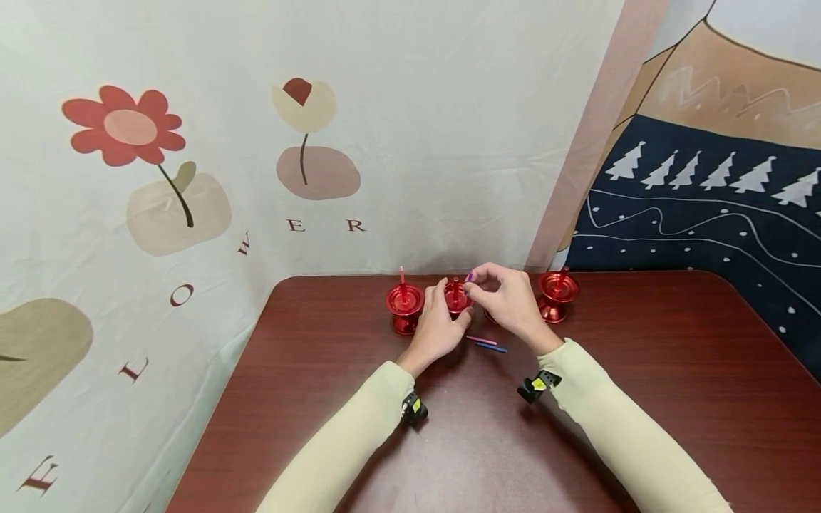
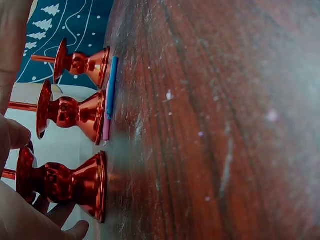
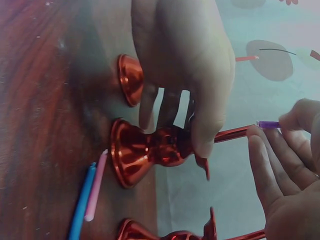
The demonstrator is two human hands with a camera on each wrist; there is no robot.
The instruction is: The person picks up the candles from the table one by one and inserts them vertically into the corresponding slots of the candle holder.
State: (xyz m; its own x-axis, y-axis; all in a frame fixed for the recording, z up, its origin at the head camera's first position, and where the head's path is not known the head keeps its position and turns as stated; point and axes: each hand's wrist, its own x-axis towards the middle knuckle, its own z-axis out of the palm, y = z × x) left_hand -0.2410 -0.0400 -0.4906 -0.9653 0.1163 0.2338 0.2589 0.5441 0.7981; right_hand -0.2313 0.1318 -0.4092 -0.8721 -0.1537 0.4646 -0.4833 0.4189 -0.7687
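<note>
While the left hand grips a shiny red metallic candle holder standing on the dark reddish-brown wooden bench, the right hand pinches a slim purple candle at the tip of the holder's tube

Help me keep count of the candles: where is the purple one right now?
In the right wrist view, the purple candle is at right, pinched in the right hand by the stem tip of the red holder the left hand holds.
</note>
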